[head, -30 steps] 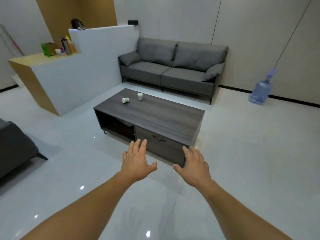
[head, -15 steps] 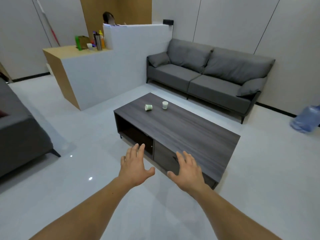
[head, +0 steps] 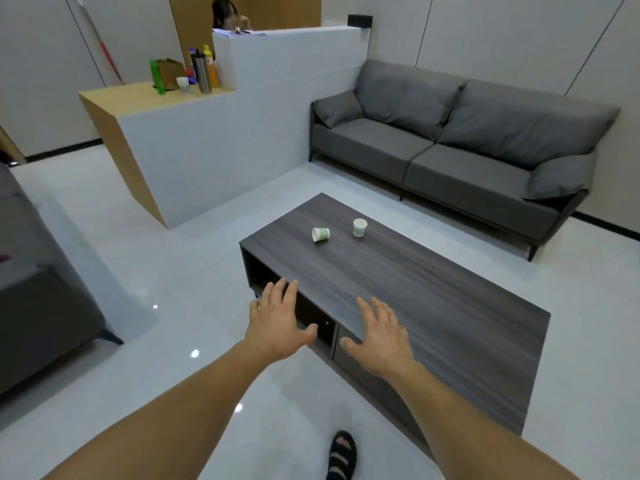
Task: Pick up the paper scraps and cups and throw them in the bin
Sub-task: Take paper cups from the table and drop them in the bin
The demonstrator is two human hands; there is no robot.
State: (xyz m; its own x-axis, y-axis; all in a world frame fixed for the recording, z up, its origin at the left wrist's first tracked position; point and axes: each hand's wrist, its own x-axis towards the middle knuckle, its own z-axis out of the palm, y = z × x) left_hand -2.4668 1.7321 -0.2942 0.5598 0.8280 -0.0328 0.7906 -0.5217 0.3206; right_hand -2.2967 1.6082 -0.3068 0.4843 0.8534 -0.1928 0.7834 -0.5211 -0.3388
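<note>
Cups, 2 of them, are sitting near the far left end of the tabletop (head: 433, 306). The tipped cup (head: 320, 234) is lying on its side with its mouth turned left, and the upright cup (head: 360, 227) is standing just to its right, the 2 not touching.

I am holding both hands out in front of me, palms down, fingers straight and spread wide, gripping nothing. My left hand (head: 277, 323) is hovering in front of the open shelf (head: 258, 271) at the table's near left corner. My right hand (head: 379, 336) is hovering over the near edge of the tabletop. Both are well short of the cups.

My sandalled foot (head: 341, 455) is showing on the floor (head: 156, 258) below. A grey sofa (head: 450, 143) is standing beyond the table, and a white counter (head: 214, 140) carrying bottles (head: 204, 72) is standing to the sofa's left.
</note>
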